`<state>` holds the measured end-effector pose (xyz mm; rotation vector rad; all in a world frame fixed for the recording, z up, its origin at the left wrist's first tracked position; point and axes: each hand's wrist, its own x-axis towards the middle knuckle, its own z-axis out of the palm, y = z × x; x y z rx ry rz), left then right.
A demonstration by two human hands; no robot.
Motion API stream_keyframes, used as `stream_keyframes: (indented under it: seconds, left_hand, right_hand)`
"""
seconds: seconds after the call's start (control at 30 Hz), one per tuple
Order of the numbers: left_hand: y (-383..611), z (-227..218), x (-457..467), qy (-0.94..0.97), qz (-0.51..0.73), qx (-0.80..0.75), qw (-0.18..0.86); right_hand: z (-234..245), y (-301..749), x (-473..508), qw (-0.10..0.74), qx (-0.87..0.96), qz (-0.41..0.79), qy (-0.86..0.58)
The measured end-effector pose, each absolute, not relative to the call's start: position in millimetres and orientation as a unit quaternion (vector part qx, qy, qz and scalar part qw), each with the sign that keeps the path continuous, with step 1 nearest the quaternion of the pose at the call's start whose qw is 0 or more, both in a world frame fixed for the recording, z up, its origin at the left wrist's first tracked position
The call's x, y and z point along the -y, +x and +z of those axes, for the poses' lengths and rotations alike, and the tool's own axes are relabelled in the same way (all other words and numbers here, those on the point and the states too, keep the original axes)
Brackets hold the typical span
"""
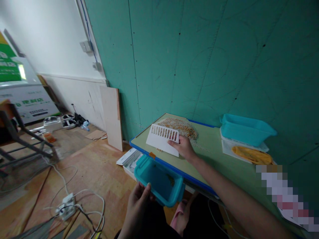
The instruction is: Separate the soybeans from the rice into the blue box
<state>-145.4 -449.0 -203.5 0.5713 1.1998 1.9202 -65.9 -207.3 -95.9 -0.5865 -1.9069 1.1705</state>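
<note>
My right hand grips the right end of a white slotted scraper, thumb on its face. The scraper is tilted over the green tabletop, in front of a spread heap of mixed grains or beans. A few pale pieces lie by the scraper's lower edge. Below the table's blue front edge, my left hand pinches the near rim of a teal plastic tub. Inside the tub a small clump of dark grains sits at the right end.
A second teal tub stands on a white tray at the table's back right, near a folded yellow cloth. An open white box is under the left corner. A power strip with cables lies on the floor. The green wall borders the table.
</note>
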Motion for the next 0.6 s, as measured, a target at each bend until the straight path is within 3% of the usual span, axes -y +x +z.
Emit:
stream_keyframes:
  seconds: [0.4, 0.6]
  left_hand:
    - [-146, -179, 452, 0.206, 0.748, -0.502, 0.382]
    - [-146, -166, 457, 0.207, 0.750, -0.514, 0.361]
  right_hand:
    - [-95, -67, 214, 0.390, 0.764, 0.462, -0.225]
    - [-94, -67, 216, 0.424, 0.747, 0.461, -0.223]
